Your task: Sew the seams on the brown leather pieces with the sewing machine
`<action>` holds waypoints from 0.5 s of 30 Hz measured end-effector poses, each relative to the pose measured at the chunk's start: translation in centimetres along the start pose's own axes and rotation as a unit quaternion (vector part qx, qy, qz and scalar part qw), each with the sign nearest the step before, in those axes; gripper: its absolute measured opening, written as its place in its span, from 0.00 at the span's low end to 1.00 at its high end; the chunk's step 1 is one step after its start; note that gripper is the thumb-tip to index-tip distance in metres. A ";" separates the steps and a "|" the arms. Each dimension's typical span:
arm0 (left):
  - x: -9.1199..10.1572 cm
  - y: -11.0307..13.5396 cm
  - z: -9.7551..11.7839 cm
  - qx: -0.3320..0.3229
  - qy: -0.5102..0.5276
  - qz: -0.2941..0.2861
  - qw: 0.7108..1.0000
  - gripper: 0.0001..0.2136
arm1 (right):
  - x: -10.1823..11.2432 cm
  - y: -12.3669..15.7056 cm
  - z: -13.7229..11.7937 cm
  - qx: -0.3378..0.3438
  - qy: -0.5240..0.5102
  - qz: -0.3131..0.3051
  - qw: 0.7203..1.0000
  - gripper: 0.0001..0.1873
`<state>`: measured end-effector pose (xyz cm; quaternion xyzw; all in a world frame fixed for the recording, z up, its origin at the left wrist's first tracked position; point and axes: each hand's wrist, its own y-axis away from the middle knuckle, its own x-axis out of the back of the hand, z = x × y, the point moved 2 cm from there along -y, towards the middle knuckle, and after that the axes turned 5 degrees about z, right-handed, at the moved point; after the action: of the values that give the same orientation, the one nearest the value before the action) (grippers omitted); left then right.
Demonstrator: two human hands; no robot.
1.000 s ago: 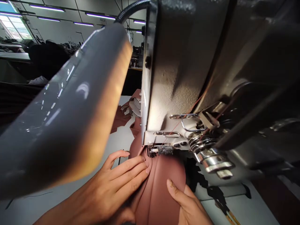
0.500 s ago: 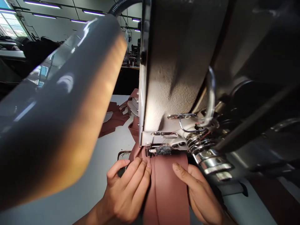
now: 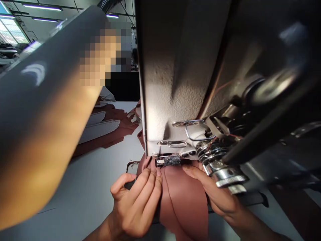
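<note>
A reddish-brown leather-like piece [image 3: 187, 201] lies under the presser foot [image 3: 160, 163] of a sewing machine [image 3: 173, 83], with a curved seam line running down it. My left hand [image 3: 136, 207] is closed just left of the foot, fingertips bunched on the material's edge. On the other side, my right hand [image 3: 218, 192] holds the piece's right edge, thumb on top close to the foot. The remaining right fingers are mostly hidden under the material and behind the tension discs [image 3: 229, 174].
A large lamp [image 3: 57, 100] slants across the left, close to the camera. More reddish-brown pieces with pale linings [image 3: 110, 125] lie behind it on the white table [image 3: 100, 180]. Dark machine parts fill the right side.
The leather-like piece has turned, its near end swinging right and its seam now curving. My right hand has slid forward along the edge toward the foot. My left hand has barely moved.
</note>
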<state>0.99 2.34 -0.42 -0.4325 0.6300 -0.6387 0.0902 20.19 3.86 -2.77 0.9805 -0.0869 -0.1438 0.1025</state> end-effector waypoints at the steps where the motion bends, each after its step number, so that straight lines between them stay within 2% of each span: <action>1: 0.1 0.0 0.0 0.006 0.004 0.011 1.000 0.13 | -0.1 -0.2 -0.1 0.004 0.014 -0.006 1.000 0.12; 6: 0.6 0.0 0.2 0.000 0.008 -0.005 1.000 0.11 | -0.6 -0.8 -0.6 -0.022 0.022 -0.056 0.998 0.15; 11: 0.6 -0.4 0.3 -0.005 -0.010 0.007 1.000 0.10 | -0.9 -1.8 -0.8 -0.024 -0.052 -0.014 0.998 0.16; 15: 0.2 -0.5 0.5 -0.009 -0.025 0.009 1.000 0.10 | -0.7 -2.6 -0.1 -0.052 -0.071 -0.033 0.996 0.16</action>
<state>1.39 1.90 0.04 -0.4434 0.6372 -0.6212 0.1074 19.94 6.53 -3.05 0.9636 -0.0539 -0.2202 0.1419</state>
